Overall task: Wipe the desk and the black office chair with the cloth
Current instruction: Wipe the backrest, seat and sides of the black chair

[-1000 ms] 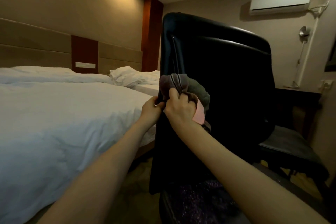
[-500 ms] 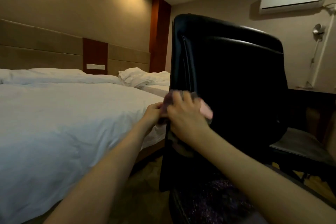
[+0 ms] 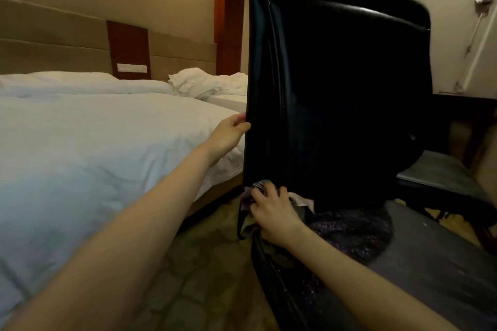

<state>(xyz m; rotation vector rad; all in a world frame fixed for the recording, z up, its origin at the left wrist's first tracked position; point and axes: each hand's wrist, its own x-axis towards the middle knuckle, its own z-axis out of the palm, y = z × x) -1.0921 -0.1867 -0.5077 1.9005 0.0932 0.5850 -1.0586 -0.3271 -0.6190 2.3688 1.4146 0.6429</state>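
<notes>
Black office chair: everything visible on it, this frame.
The black office chair fills the middle of the view, upright beside the bed. Its tall backrest looks like glossy black leather, with a vertical seam down its left side and a horizontal one near the top. The left hand grips the backrest's left edge at mid-height. The right hand holds the cloth against its lower left corner, just above the dark, mostly hidden seat.

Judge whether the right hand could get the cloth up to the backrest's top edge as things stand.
Probably yes. The right hand grips the cloth at the foot of the backrest, whose dark face above is bare; the left hand holds only its left edge, out of the path.
</notes>
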